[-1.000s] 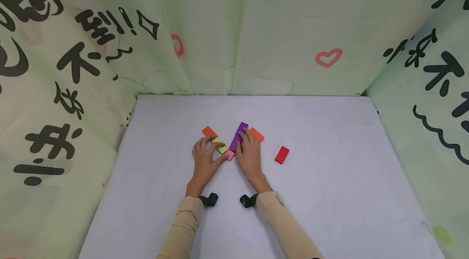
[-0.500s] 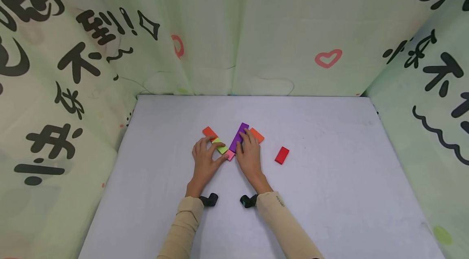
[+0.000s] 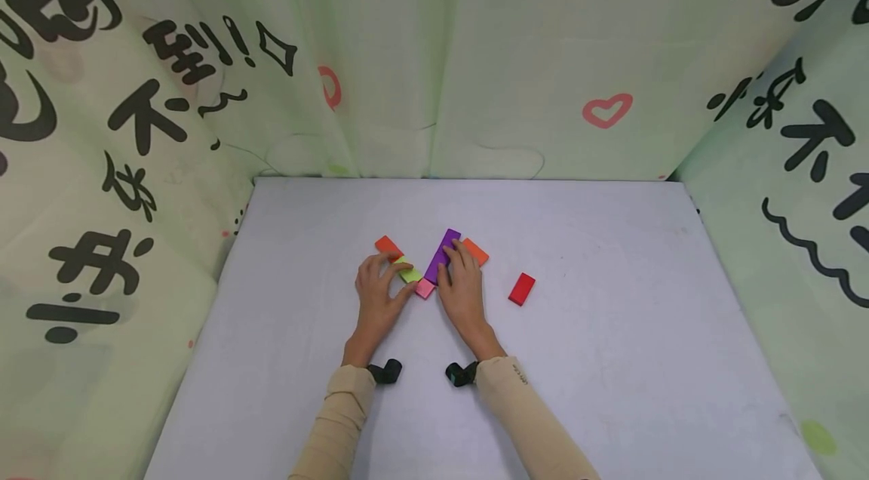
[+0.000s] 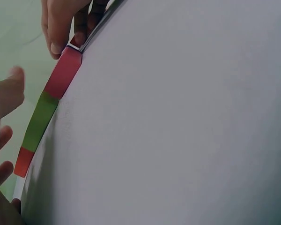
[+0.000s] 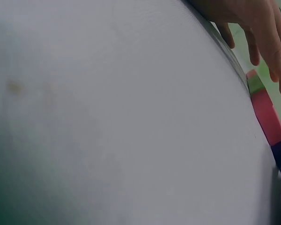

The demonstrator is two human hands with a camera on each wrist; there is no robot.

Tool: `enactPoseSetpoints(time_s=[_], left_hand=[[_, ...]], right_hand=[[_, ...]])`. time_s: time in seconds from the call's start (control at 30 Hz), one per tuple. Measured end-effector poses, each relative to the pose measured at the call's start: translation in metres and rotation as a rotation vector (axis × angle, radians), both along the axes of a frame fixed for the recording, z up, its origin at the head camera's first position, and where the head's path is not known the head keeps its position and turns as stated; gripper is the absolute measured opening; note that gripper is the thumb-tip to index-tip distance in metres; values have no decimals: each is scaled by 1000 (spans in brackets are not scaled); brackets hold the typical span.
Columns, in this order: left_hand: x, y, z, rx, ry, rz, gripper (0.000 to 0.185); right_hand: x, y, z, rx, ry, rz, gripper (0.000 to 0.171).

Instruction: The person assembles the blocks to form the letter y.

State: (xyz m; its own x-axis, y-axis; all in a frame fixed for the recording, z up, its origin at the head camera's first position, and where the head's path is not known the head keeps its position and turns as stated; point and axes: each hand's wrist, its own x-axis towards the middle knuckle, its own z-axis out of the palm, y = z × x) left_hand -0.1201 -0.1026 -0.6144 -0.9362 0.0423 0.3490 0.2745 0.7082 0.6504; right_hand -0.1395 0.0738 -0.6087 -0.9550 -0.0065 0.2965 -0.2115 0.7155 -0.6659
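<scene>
On the white tabletop, coloured blocks form a V. Its left side has an orange-red block and a lime-green block, a pink block sits at the bottom, and a long purple block makes the right side. My right hand holds the purple block, fingertips along its right edge and thumb near its lower end. My left hand hovers by the green block with loosely bent fingers; its thumb stands apart from the blocks in the left wrist view.
An orange block lies just beyond the right fingers, beside the purple one. Farther right rests a separate red block. Pale green printed curtains surround the back and sides of the table.
My left thumb and index finger have drawn back slightly to the left, uncovering more of the pink block. The right hand stays on the purple block.
</scene>
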Motion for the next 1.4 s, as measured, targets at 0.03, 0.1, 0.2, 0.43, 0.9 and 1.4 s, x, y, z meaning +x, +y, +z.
enactPoseSetpoints(time_s=[0.03,0.1,0.2,0.43,0.9,1.4], left_hand=[[0,-1,0,10,-7,11,28],[-2,-2,0,17,-22,35,27],[-7,-4,0,26,-32,58,30],[-14,-4,0,-9,-36,77,39],[-15,-3,-1,-41,-99,95,37],[-14,-4,0,-13,-47,71,40]], right_hand=[[0,1,0,-5,-3,5,38],[1,2,0,-12,-13,15,38],[1,3,0,-25,-12,26,38],[1,4,-3,-43,31,25,35],[2,4,-2,-42,34,19,35],[2,3,1,-43,17,26,35]])
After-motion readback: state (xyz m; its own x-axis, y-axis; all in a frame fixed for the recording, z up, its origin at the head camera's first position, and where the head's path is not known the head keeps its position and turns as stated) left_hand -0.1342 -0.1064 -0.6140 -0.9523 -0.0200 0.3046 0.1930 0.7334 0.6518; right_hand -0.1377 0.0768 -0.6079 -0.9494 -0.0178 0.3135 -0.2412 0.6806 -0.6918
